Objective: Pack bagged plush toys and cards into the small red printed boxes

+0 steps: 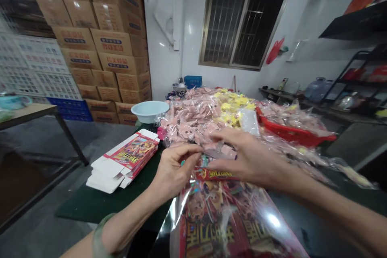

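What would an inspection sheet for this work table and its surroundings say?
Surface: dark green tabletop, visible at left.
Work items: glossy red printed packaging nearest the person; pink packets and yellow packets heaped beyond.
Clutter: stack of printed boxes and light blue basin at left; red basket holding packets at right.
Left hand: thumb and forefinger close together at the packaging's far end; grip unclear.
Right hand: thumb and fingers apart, same end; grip unclear.
Cables: nothing seen clearly.
Surroundings: stacked brown cartons, barred window, black shelf.
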Demonstrator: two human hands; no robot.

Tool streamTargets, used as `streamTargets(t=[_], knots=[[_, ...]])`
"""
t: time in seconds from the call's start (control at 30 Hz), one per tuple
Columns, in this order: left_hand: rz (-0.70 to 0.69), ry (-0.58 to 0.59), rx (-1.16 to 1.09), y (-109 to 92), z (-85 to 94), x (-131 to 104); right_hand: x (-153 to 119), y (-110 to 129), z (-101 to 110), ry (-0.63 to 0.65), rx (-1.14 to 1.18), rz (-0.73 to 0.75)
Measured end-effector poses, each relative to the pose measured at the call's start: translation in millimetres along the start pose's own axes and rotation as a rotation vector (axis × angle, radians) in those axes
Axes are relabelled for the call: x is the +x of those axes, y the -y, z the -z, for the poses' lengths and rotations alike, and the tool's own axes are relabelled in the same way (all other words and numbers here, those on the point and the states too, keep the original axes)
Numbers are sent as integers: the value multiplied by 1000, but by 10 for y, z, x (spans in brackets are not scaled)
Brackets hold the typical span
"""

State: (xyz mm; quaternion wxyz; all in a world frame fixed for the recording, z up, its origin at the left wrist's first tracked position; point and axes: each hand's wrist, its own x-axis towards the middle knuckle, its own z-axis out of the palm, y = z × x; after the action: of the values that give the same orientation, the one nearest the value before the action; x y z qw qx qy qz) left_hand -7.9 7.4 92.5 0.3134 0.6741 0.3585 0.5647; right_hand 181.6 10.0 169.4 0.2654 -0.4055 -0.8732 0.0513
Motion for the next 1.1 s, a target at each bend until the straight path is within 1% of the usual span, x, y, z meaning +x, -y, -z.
streamTargets(t=[0.03,0.07,0.1,0.17,0.2,0.27,0.3,0.33,0.37,0.4,0.43,0.5,0.53,0.57,0.63,0.73,0.93,1.1], knots=[[-22,-1,7,4,9,6,15,56,-119,9,-5,34],[-39,-4,8,11,28,10,10,70,-236,-15,-20,73],[-45,-13,10,19,54,7,-13,55,-341,-76,-56,124],[-33,-44,12,32,124,-28,-95,-17,-496,-257,-187,273],[-25,-80,23,29,164,-65,-142,-50,-543,-330,-264,363],[-10,-215,88,-10,240,-176,-228,-79,-592,-401,-371,511],[-3,-294,135,-48,271,-244,-261,-74,-600,-409,-385,555],[6,-340,182,-97,295,-312,-286,-60,-602,-412,-386,579],[27,-337,214,-151,311,-375,-303,-40,-602,-415,-385,586],[71,-276,217,-206,317,-428,-315,-19,-600,-425,-384,585],[143,-166,181,-256,314,-465,-322,1,-599,-435,-385,581],[323,82,21,-323,284,-490,-330,27,-597,-445,-388,570],[403,162,-75,-336,262,-482,-333,33,-597,-447,-390,568],[464,200,-165,-337,240,-466,-336,34,-598,-446,-395,565],[517,193,-297,-314,203,-426,-344,29,-601,-442,-407,562],[529,130,-389,-272,176,-387,-355,21,-604,-425,-424,561],[571,84,-391,-246,144,-357,-353,33,-593,-405,-446,558],[561,86,-370,-175,125,-349,-350,6,-631,-378,-453,537]])
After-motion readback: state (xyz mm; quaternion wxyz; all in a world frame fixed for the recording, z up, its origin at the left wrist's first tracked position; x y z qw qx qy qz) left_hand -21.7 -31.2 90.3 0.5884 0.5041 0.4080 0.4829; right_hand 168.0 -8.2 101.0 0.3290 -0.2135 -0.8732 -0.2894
